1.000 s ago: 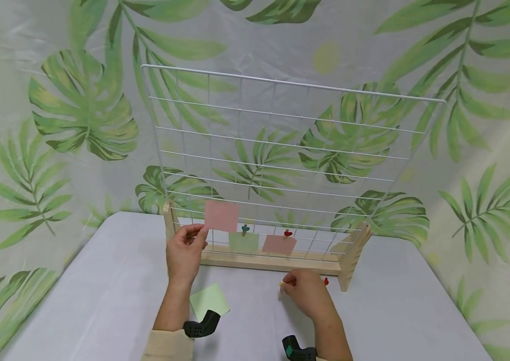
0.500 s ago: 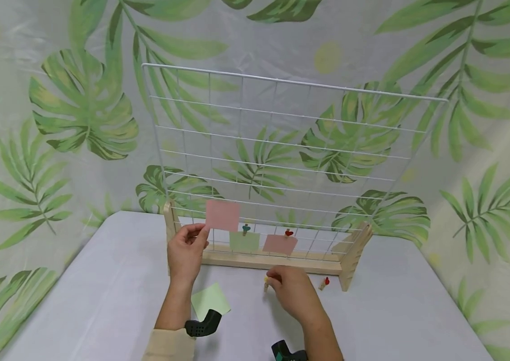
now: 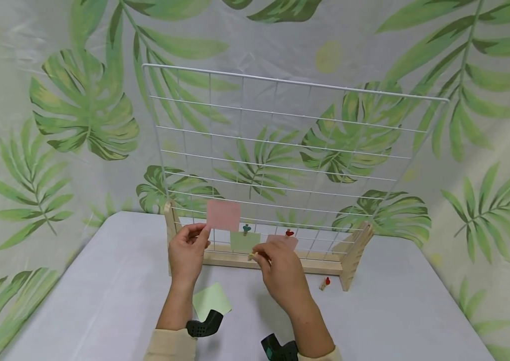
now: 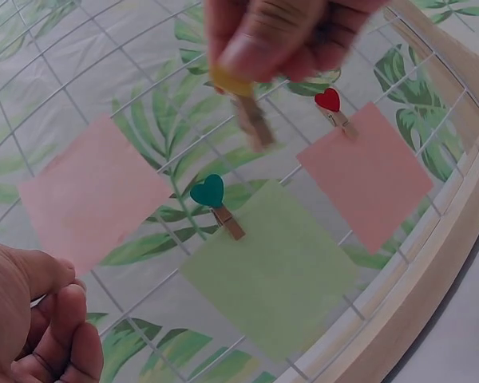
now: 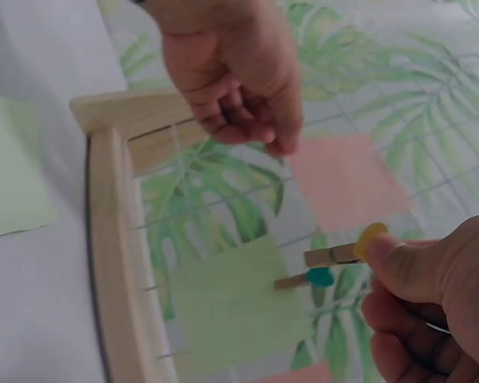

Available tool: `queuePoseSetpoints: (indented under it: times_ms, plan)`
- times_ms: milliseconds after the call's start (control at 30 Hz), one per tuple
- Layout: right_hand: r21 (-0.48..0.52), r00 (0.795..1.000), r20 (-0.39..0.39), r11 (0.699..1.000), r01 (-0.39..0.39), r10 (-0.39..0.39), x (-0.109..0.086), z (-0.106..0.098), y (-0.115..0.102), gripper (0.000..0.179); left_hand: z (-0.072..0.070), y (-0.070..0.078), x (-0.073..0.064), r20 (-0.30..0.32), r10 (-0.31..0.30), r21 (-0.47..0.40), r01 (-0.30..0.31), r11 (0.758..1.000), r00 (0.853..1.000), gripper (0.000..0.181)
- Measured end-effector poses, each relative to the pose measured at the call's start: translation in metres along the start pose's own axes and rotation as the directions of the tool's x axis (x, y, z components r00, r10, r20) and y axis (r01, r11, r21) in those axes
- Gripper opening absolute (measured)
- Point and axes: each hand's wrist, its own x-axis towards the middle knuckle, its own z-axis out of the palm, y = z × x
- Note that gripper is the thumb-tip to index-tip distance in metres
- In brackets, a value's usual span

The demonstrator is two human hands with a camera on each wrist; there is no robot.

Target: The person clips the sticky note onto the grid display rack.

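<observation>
My left hand [image 3: 188,253] pinches a pink paper square [image 3: 223,215] by its lower left corner, against the white wire grid [image 3: 255,163]. Between thumb and fingers, my right hand [image 3: 284,273] holds a small wooden clothespin [image 5: 332,256] with a yellow top, in front of the grid's lower part. On the grid hang a green paper square [image 4: 270,271], under a clothespin with a teal heart [image 4: 207,192], and another pink square [image 4: 369,177], under one with a red heart [image 4: 327,100]. In the head view the right hand partly covers that second pink square.
A loose green paper square [image 3: 212,301] lies on the white-covered table [image 3: 101,281] near my left forearm. Another clothespin with a red heart [image 3: 324,283] lies at the right. The grid stands in a wooden base [image 3: 228,259], before a leaf-patterned backdrop [image 3: 79,190].
My right hand has lifted the yellow-topped clothespin off the table and carried it left and up toward the grid. The left hand stays put with the pink square.
</observation>
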Motion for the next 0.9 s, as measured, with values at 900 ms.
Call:
queuePoseSetpoints:
  times_ms: [900]
  plan:
    - [-0.221,0.87,-0.34,0.93,0.294,-0.356,0.097,-0.002,-0.05,0.008,0.003,0.001,0.0,-0.005,-0.01,-0.028,0.01,1.0,1.0,0.023]
